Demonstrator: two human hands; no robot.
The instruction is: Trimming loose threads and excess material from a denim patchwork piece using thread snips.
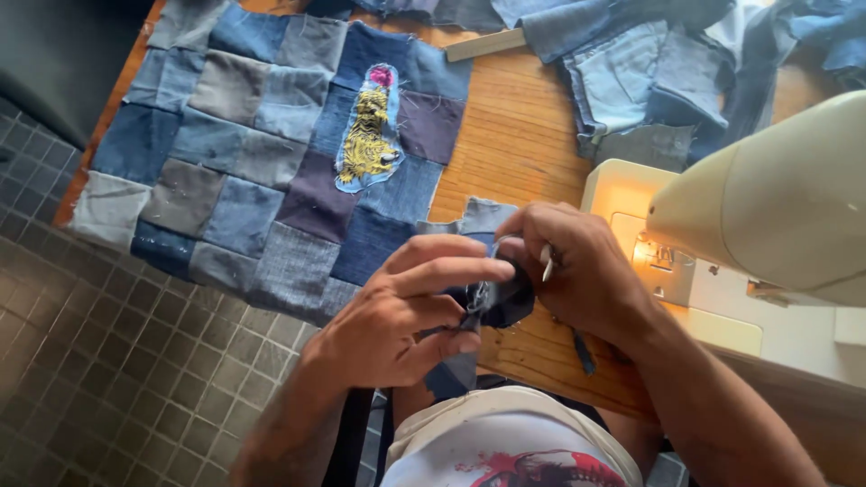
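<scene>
Denim: one dark scrap [501, 302] pinched by two hands, left [397, 316], right [577, 271].

Wooden surface [514, 135] with warm orange-brown grain, set above a floor [99, 361] of small square grey tiles with pale grout. A dark wall or panel [54, 54] fills the upper left corner. Soft daylight falls evenly from above.

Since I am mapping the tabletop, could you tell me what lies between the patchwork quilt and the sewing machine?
In the head view, bare wooden table separates patchwork quilt from sewing machine.
</scene>
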